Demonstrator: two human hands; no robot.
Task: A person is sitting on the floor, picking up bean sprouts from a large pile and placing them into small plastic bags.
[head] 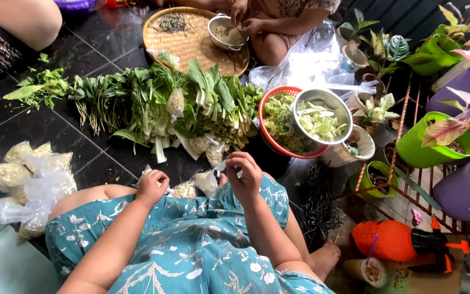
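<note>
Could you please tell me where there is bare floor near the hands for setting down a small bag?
Bare dark tile floor lies between the row of leafy green vegetables, the clear plastic bags of sprouts and the left hand. It is crowded by the right hand, near the red plastic basket and steel bowl.

Small clear bags (14, 169) of pale sprouts lie heaped on the dark floor (82, 136) at left. More sprout bags (205, 146) sit among the greens, one (176, 102) on top. The right hand (244, 175) pinches a clear bag (208, 181); the left hand (152, 187) rests beside another (185, 189).
</note>
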